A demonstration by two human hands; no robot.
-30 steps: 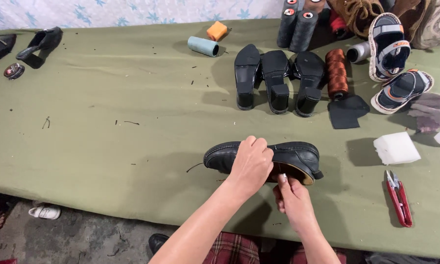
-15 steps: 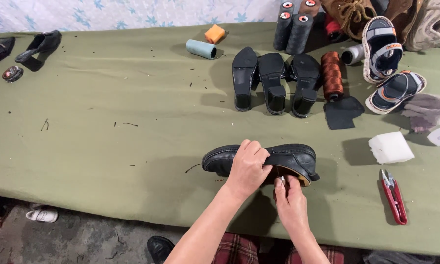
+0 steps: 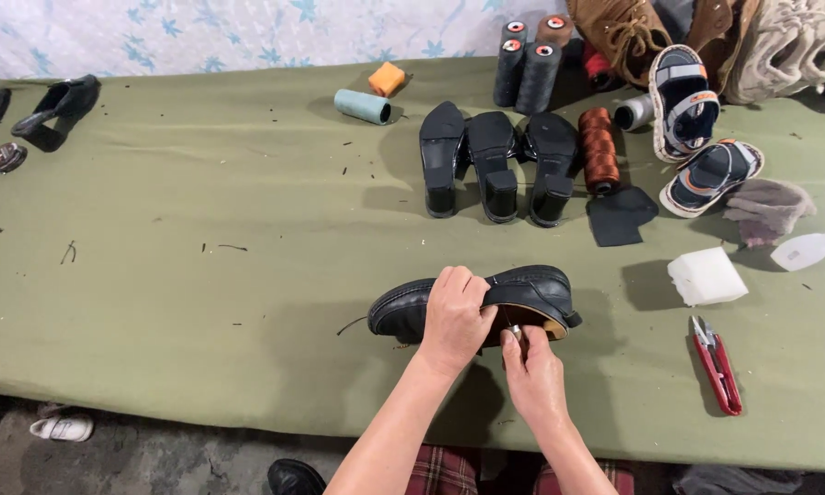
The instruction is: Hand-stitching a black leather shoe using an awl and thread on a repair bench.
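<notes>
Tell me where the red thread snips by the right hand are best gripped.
Likely at the red handles, coming from above: the red thread snips lie flat on the green cloth, pointed blades toward the far side, clear of the white block.

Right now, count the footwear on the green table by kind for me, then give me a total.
Black leather shoe steadied by the left hand, right hand at its opening: 1
Upturned black block-heel sandals: 3
Grey strappy sport sandals: 2
Black heeled shoes at the far left: 2
Brown suede lace-up boot: 1
Total: 9
</notes>
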